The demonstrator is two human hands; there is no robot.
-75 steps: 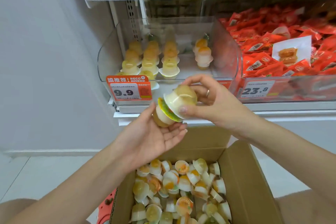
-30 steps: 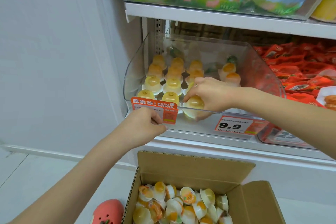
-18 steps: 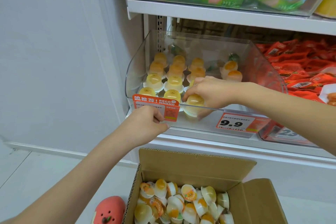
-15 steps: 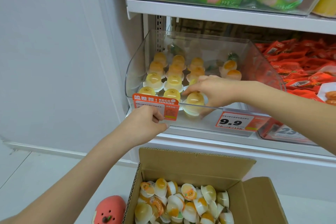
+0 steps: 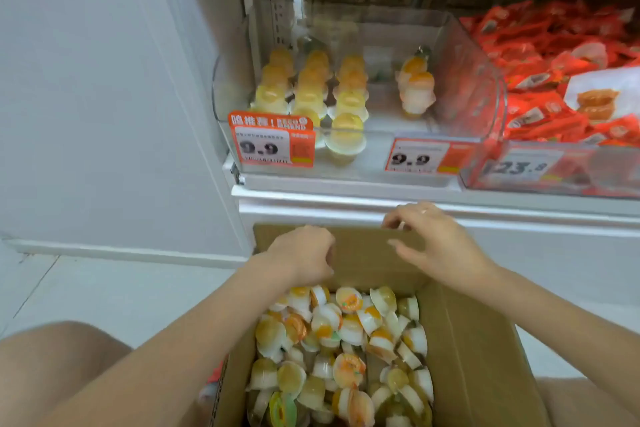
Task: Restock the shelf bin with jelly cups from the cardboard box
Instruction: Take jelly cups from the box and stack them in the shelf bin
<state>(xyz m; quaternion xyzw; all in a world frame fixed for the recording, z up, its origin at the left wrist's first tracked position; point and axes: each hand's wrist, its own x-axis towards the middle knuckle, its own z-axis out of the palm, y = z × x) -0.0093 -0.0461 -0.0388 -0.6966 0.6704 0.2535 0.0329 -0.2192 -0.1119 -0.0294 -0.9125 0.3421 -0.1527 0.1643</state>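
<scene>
Jelly cups [image 5: 341, 347] in cardboard box [image 5: 481, 357]

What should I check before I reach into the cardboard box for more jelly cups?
1. Left hand free: cannot tell, fingers curled and hidden.
2. Right hand free: ok, fingers loose, holding nothing.
3. Open brown cardboard box stocked: ok, loose jelly cups piled inside.
4. Clear plastic shelf bin has room: ok, bare floor on its right.
5. Front yellow jelly cup standing: ok, upright.
</scene>
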